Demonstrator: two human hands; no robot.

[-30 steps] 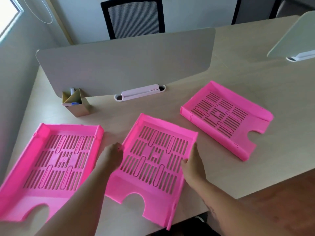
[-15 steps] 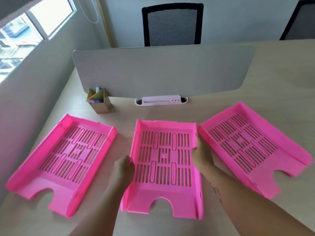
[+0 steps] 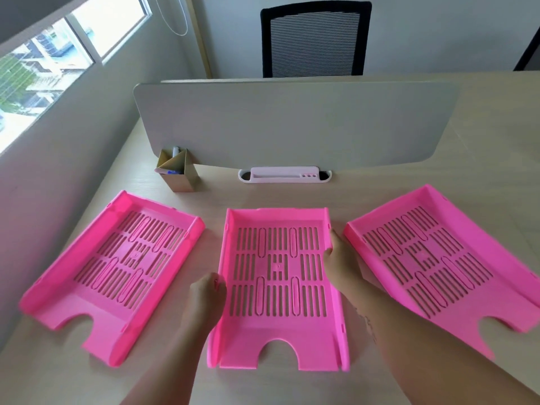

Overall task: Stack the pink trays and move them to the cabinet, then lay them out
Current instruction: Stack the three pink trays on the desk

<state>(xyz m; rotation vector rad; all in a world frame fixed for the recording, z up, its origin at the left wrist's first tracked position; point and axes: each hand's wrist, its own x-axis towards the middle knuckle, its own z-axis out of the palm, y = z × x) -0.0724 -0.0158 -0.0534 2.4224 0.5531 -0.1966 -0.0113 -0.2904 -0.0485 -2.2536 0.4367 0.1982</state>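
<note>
Three pink slotted trays lie side by side on the wooden desk. The middle tray (image 3: pixel 277 334) sits straight in front of me. My left hand (image 3: pixel 206 293) grips its left wall, and my right hand (image 3: pixel 340 258) grips its right wall with the fingers curled over the rim. The left tray (image 3: pixel 73 305) is angled with its far end to the right, and the right tray (image 3: pixel 455 314) is angled the other way. Neither of those is touched. No cabinet is in view.
A grey divider panel (image 3: pixel 292 124) stands across the desk behind the trays, with a white clamp base (image 3: pixel 285 174). A cardboard pen holder (image 3: pixel 176 171) sits at the back left. A wall with a window (image 3: pixel 43 62) runs along the left; a black chair (image 3: pixel 314 39) stands beyond.
The view has swung and the middle tray now lies square to me instead of slanted. Both hands have stayed on its side walls, the right one further up the rim.
</note>
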